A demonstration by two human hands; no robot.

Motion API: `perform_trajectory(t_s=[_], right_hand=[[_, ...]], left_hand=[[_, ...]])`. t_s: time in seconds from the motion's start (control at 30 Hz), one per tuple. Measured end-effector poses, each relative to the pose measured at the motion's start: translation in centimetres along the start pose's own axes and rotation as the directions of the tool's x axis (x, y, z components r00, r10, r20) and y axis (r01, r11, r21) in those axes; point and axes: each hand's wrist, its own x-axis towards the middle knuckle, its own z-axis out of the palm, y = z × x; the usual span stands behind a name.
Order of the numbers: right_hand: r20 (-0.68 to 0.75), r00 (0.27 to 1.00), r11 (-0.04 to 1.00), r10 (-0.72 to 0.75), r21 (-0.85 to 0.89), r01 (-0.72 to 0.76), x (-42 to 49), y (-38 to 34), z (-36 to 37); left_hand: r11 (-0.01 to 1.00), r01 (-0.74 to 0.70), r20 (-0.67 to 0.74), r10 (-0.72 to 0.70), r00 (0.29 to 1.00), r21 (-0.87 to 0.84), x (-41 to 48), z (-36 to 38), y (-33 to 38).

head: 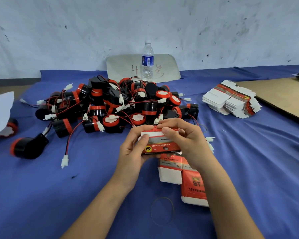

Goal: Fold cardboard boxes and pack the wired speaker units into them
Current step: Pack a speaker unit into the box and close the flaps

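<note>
Covering the table, a blue cloth (76, 187) carries a heap of black-and-red wired speaker units (149, 107) at centre, with a stack of flat box blanks (231, 102) well to its right. A clear bottle (147, 66) behind the heap holds a little water. Just before the heap you hold a red-and-white cardboard box (162, 146), elephant mark facing you; its contents cannot be seen. Your left hand (131, 152) grips its left end; your right hand (188, 144) pinches the white top flap, both hands close together.
</note>
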Motion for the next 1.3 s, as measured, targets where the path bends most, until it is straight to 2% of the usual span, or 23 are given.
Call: perform_trajectory(t_s=[0.1, 0.2, 0.33, 0.5, 0.57, 0.63, 0.73, 0.8, 0.9, 1.03, 1.3], right_hand=[[0.016, 1.000, 1.000, 0.010, -0.005, -0.010, 0.0, -0.1, 0.0], [0.075, 0.997, 1.000, 0.027, 0.005, -0.028, -0.2, -0.3, 0.3], [0.145, 0.988, 0.959, -0.052, -0.269, 0.090, -0.4, -0.8, 0.5], [0.287, 0.955, 0.933, -0.072, -0.320, 0.167, -0.9, -1.4, 2.3], [0.232, 0.966, 0.933, -0.117, -0.307, 0.186, -0.8, -1.4, 3.0], [0.104, 0.982, 0.941, -0.158, -0.286, 0.181, -0.7, -1.3, 3.4], [-0.071, 0.988, 0.977, -0.140, -0.174, 0.126, -0.5, -1.2, 3.1], [-0.123, 0.988, 0.993, -0.098, -0.085, 0.087, -0.5, -1.2, 2.9], [-0.168, 0.984, 0.997, -0.062, -0.050, 0.054, -0.6, -1.0, 3.0], [-0.285, 0.955, 0.995, -0.087, -0.080, 0.067, -0.6, -1.0, 3.4], [-0.369, 0.928, 0.995, -0.054, -0.096, 0.020, -0.4, -1.1, 3.4]], left_hand=[[1.000, -0.011, -0.018, 0.011, 1.000, 0.007, 0.0, 0.0, 0.1], [0.993, -0.055, -0.054, 0.060, 0.997, 0.105, -0.1, 0.1, 0.3], [0.949, -0.116, -0.061, 0.139, 0.988, 0.292, 0.0, -0.4, 0.7], [0.901, -0.139, -0.063, 0.180, 0.982, 0.411, 0.3, -1.3, 0.8], [0.872, -0.165, -0.065, 0.219, 0.974, 0.462, 0.2, -1.3, 0.5], [0.821, -0.227, -0.040, 0.290, 0.956, 0.525, 0.0, -1.1, 0.3], [0.676, -0.361, 0.148, 0.353, 0.924, 0.642, -0.1, -0.7, -0.4], [0.583, -0.398, 0.221, 0.353, 0.909, 0.708, 0.0, -0.5, -1.0], [0.546, -0.411, 0.238, 0.361, 0.902, 0.731, 0.2, -0.5, -1.2], [0.460, -0.456, 0.265, 0.421, 0.867, 0.762, 0.1, -0.8, -1.2], [0.416, -0.460, 0.307, 0.384, 0.871, 0.785, 0.0, -0.8, -1.3]])
